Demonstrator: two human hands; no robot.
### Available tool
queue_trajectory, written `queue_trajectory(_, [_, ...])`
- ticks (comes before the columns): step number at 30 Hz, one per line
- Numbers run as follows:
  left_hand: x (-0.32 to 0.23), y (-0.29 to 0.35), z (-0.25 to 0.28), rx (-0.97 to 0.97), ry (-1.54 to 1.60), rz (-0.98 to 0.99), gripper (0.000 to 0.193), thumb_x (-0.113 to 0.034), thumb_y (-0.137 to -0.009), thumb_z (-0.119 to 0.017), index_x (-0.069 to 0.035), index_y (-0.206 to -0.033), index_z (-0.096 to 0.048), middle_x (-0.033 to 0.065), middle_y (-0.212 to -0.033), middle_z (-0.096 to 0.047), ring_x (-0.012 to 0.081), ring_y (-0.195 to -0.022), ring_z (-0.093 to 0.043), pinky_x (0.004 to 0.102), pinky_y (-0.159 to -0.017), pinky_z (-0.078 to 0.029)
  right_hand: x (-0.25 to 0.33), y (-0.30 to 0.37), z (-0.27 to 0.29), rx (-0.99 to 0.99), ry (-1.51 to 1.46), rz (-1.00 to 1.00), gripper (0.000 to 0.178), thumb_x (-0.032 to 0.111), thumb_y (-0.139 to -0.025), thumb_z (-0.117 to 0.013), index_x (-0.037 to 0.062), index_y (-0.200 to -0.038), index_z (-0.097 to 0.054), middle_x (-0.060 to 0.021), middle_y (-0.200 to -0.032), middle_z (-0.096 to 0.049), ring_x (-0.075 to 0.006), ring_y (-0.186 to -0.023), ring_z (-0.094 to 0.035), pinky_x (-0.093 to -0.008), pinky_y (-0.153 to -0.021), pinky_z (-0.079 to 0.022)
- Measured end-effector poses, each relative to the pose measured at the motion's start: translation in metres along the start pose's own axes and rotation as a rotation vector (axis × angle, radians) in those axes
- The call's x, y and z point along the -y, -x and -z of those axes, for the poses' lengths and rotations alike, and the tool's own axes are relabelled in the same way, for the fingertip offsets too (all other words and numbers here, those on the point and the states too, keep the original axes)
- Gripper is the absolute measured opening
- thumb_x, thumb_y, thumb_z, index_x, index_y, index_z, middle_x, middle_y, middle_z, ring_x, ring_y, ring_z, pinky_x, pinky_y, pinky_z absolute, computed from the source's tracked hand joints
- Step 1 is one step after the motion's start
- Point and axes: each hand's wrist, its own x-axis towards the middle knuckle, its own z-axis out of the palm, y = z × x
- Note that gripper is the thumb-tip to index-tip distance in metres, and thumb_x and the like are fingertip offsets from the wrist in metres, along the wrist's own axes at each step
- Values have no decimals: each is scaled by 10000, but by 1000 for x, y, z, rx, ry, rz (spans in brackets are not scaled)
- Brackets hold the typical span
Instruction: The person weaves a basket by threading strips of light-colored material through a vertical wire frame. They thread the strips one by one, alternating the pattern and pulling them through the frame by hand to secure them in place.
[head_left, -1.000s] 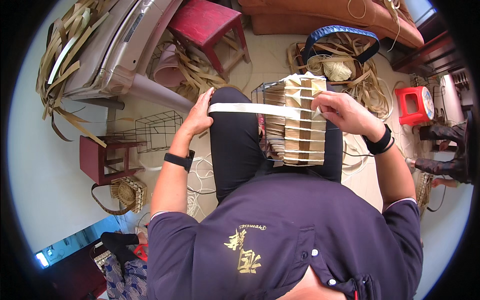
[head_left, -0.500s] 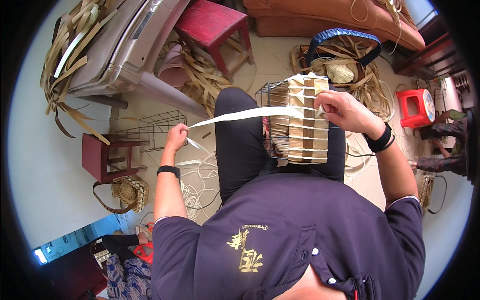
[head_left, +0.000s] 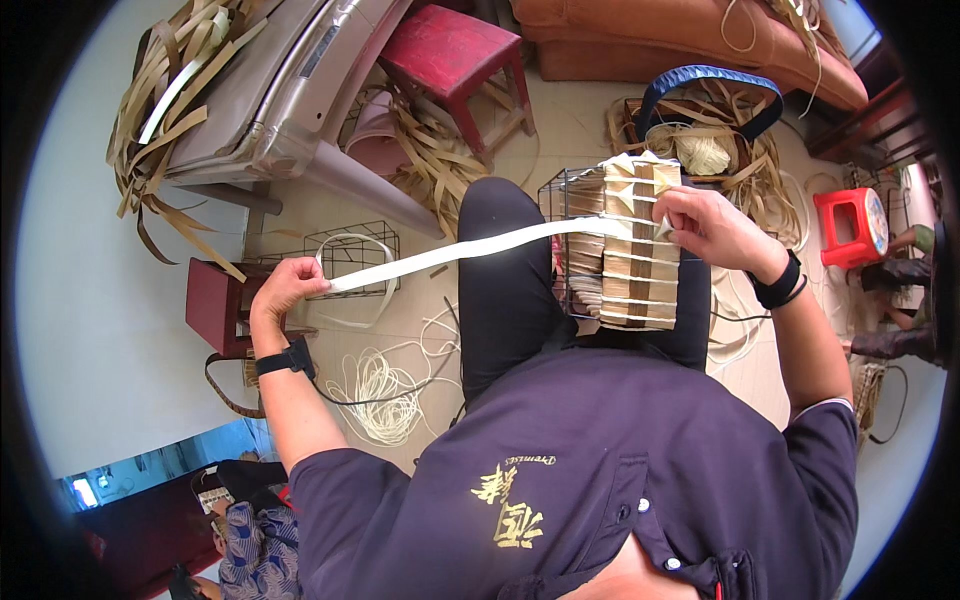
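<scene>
At the centre left of the frame, our left hand pinches the white strip between thumb and fingers, holding it well out to the side, seemingly so that it runs straight and untwisted across our left knee. The half-woven basket, right of centre, rests on our lap, probably for steadiness, while our right hand bends its fingertips against the bands; we cannot tell whether they grasp the strip there.
</scene>
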Motion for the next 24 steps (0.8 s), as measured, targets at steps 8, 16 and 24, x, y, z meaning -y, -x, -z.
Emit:
queue_trajectory(8, [-33, 1, -16, 89, -360, 101, 253, -131, -821, -861, -45, -730, -641, -53, -686, -584, 57, -661, -495, 259, -612, -412, -1, 3, 1, -7, -1, 6, 287, -61, -773, -653, 44, -1037, -616, -74, -704, -436, -254, -652, -471, -382, -642, -426])
queue_trajectory(16, [-91, 5, -48, 91, 336, -120, 246, -197, -1048, -585, -96, -825, -559, -20, -708, -587, 103, -622, -609, 284, -625, -551, -3, 3, 2, -2, 25, 14, 271, -33, -785, -654, 47, -1041, -621, -78, -697, -451, -266, -657, -477, -392, -659, -422])
queue_trajectory(24, [-197, 8, -134, 298, 737, -162, 265, -257, -1086, -571, -62, -909, -604, 25, -653, -606, 131, -571, -613, 294, -585, -556, 41, -12, -2, -240, 154, 75, 365, 18, -844, -707, 42, -1202, -640, -84, -846, -608, -230, -735, -625, -340, -693, -517])
